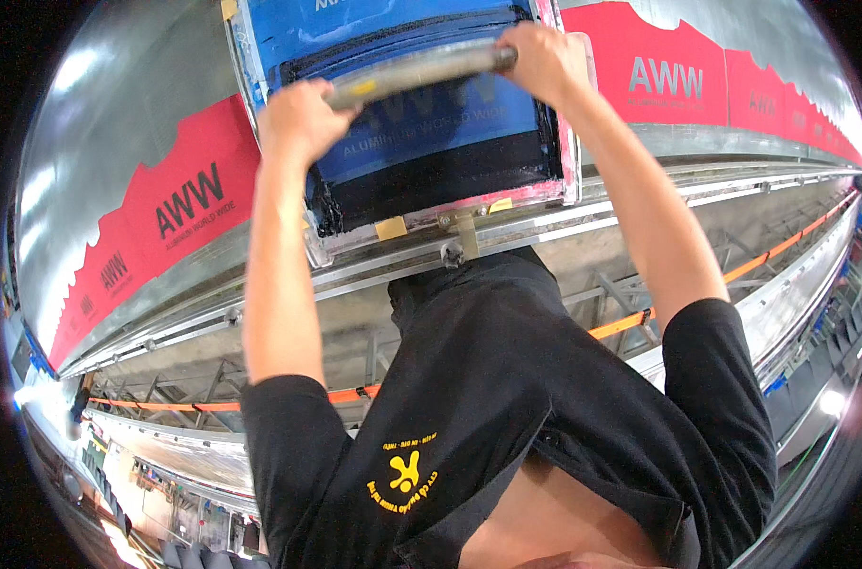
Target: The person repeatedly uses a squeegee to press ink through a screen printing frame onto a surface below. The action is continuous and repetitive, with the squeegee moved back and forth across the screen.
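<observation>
we find both hands wrapped around one grey bar (pixel 421 74), upper centre of the frame: left hand (pixel 303 123) clasping its lower end, right hand (pixel 547 64) its higher end. the bar tilts up to the right, a yellow mark near the left grip. it spans a blue screen (pixel 402 166); whether it touches the mesh we cannot tell. below, we note a black coating (pixel 440 183) toward the screen's lower edge. red panels (pixel 151 232) flank it, upper left and upper right; a silver rail (pixel 706 192) runs beneath.
</observation>
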Motion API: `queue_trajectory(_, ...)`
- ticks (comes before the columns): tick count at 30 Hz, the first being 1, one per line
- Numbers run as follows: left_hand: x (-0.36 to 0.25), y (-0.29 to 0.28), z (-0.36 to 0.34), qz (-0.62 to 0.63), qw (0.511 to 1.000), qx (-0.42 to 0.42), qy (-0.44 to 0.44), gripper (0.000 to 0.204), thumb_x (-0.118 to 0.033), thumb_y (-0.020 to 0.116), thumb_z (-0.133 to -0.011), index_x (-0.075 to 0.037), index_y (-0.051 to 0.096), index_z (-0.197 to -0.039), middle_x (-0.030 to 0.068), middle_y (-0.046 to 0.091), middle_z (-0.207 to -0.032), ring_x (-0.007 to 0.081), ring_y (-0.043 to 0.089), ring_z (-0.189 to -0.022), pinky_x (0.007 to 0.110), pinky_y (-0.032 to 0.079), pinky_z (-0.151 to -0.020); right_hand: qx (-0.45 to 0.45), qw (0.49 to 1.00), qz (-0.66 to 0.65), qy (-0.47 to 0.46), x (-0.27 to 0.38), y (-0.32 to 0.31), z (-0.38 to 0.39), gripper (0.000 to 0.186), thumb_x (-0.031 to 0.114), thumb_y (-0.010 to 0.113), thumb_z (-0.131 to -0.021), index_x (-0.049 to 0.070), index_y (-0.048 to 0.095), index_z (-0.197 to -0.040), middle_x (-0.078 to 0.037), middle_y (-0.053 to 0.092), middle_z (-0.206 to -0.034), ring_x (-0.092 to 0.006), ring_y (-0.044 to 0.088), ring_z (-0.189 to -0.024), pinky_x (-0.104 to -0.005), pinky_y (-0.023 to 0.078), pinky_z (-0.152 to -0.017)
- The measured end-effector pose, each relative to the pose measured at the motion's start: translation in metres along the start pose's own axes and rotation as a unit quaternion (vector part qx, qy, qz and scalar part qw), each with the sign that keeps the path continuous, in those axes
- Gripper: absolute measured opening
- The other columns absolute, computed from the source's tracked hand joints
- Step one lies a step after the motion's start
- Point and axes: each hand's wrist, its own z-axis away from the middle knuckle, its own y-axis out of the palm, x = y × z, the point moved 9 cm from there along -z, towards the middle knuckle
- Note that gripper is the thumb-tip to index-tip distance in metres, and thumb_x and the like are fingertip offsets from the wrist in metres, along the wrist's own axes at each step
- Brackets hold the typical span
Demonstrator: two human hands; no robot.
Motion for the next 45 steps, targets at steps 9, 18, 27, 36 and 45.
queue_trajectory(9,-0.045,0.053,0.201,0.069,0.997,-0.019,0.014,0.056,-0.038,0.085,-0.074,-0.011,0.076,-0.122,0.0122,0.075,-0.124,0.0321,0.071,-0.115,0.046,0.058,-0.096,-0.032,0.991,-0.123,-0.040,0.048,-0.029,0.206,0.031,0.032,0.088,-0.072,0.017,0.076,-0.096,-0.004,0.073,-0.095,-0.0290,0.073,-0.094,-0.0433,0.058,-0.078)
queue_trajectory(18,-0.022,0.032,0.161,0.044,0.997,0.058,-0.001,0.088,-0.092,0.065,-0.073,-0.007,0.077,-0.088,0.0195,0.077,-0.088,0.0391,0.075,-0.092,0.049,0.058,-0.079,0.170,0.980,-0.085,-0.051,0.061,-0.001,0.132,0.070,0.076,0.082,-0.070,0.009,0.078,-0.090,-0.016,0.077,-0.085,-0.0379,0.075,-0.085,-0.0487,0.059,-0.076)
queue_trajectory(27,-0.008,0.038,0.104,0.106,0.982,0.147,0.062,0.103,-0.097,0.066,-0.066,0.001,0.080,-0.095,0.0263,0.077,-0.094,0.0425,0.075,-0.095,0.050,0.058,-0.086,0.310,0.935,-0.166,-0.044,0.036,0.030,0.090,0.069,0.066,0.083,-0.080,-0.001,0.078,-0.100,-0.016,0.076,-0.088,-0.0283,0.069,-0.079,-0.0412,0.054,-0.074)
queue_trajectory(36,0.026,-0.061,0.011,0.080,0.988,-0.101,0.091,0.077,-0.085,0.066,-0.079,-0.009,0.075,-0.088,0.0173,0.077,-0.088,0.0379,0.075,-0.090,0.049,0.057,-0.075,-0.161,0.860,-0.340,0.346,-0.147,0.003,0.067,0.054,0.053,0.069,-0.102,-0.001,0.078,-0.099,-0.006,0.075,-0.084,-0.0114,0.064,-0.078,-0.0306,0.052,-0.074)
queue_trajectory(45,0.020,-0.030,0.008,0.148,0.975,0.006,0.167,0.034,-0.034,0.076,-0.093,-0.018,0.075,-0.124,0.0157,0.077,-0.112,0.0376,0.073,-0.105,0.049,0.058,-0.087,-0.019,0.768,-0.494,0.408,-0.084,0.040,0.068,0.042,0.040,0.076,-0.101,0.003,0.076,-0.119,0.004,0.059,-0.077,-0.0060,0.050,-0.064,-0.0269,0.041,-0.056)
